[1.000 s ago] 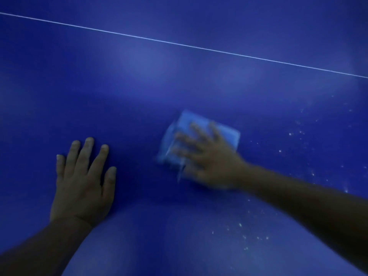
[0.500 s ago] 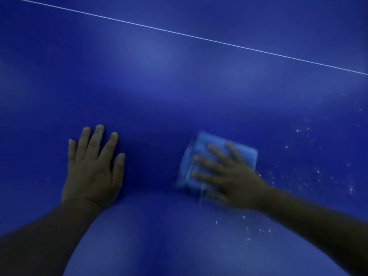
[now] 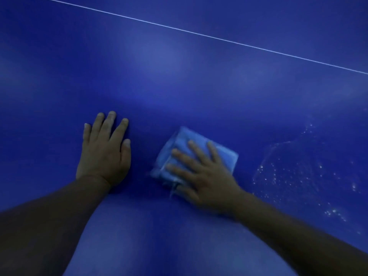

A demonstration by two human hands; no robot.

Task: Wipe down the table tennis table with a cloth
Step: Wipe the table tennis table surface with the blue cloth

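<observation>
Here, two flat hands: left hand [image 3: 103, 152] on the table [image 3: 179, 86], right hand [image 3: 207, 176] pressing one cloth [image 3: 199, 148].

A folded pale-blue cloth [image 3: 196, 154] lies flat on the dark-blue bench [image 3: 179, 80], corners skewed toward one o'clock. White specks [image 3: 302, 176] dot the bench at its three o'clock.

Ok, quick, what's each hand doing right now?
Left hand: open, flat on the table, holding nothing.
Right hand: open, fingers spread, pressing the cloth onto the table.
</observation>
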